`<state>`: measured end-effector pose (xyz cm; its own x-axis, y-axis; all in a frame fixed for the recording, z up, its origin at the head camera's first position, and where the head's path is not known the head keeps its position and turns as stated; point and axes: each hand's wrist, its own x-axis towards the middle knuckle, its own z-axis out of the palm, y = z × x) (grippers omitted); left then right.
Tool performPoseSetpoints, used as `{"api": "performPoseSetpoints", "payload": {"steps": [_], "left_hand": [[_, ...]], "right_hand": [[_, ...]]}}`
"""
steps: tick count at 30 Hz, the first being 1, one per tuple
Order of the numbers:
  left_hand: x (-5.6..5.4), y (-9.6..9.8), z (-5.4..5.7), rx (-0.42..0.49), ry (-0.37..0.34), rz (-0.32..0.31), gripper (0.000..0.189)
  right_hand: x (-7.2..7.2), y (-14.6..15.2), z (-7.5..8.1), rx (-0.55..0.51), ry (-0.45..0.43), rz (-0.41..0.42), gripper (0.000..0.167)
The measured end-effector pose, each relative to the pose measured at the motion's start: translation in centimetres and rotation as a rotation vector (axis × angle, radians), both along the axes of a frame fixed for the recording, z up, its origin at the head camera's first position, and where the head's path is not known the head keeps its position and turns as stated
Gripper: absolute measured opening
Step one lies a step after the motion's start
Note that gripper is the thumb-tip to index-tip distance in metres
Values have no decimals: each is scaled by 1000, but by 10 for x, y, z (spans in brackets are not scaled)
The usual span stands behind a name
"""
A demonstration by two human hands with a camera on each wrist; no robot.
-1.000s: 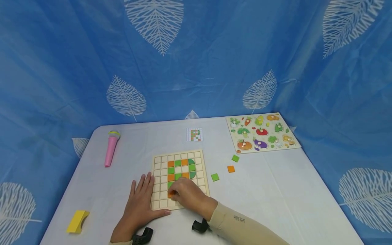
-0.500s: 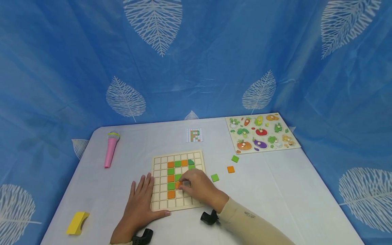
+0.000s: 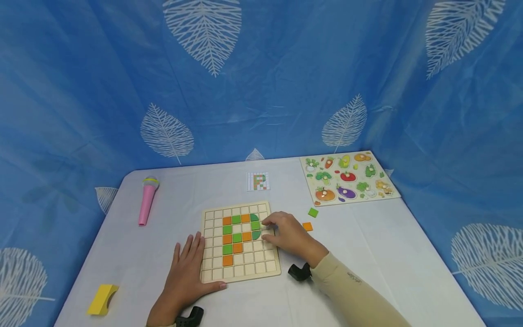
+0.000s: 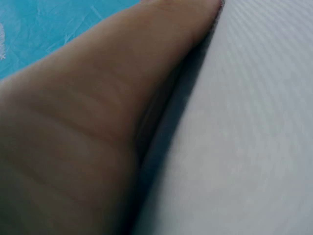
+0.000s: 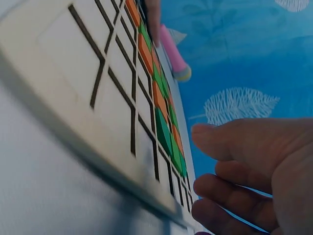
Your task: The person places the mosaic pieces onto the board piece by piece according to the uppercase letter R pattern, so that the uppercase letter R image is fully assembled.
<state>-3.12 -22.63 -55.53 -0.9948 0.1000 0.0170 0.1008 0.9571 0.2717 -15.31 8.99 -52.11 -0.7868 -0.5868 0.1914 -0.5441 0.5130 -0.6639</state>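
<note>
A wooden grid board lies on the table, with orange, green and dark green tiles set in its cells. My left hand lies flat with spread fingers along the board's left edge, the thumb at its front corner. Over the board's right edge is my right hand, thumb and index finger parted with nothing between them. In the right wrist view, its fingers are loosely bent beside the board. A loose green tile and an orange tile lie beyond that hand.
Behind the board is a small pattern card. A vegetable puzzle board fills the back right. To the left are a pink toy microphone and a yellow arched block. Blue curtains hang around the table.
My right hand has left an orange tile in a lower cell and moved right and away across the board. It now covers a loose green tile. The left hand has stayed put.
</note>
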Motion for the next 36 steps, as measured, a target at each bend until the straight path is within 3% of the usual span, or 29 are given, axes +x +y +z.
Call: {"api": "performPoseSetpoints", "payload": {"steps": [6,13,23,36], "left_hand": [[1,-1,-3,6,33,-7,150],[1,0,-2,-6,19,-4,151],[0,0,1,1,-8,-2,151],[0,1,2,3,-26,5,152]], "right_hand": [[-7,17,-3,45,-49,-33,36],[-11,36,-7,50,-77,-78,38],[-15,54,-7,39,-118,-24,37],[-14,66,-6,53,-162,-21,37]]}}
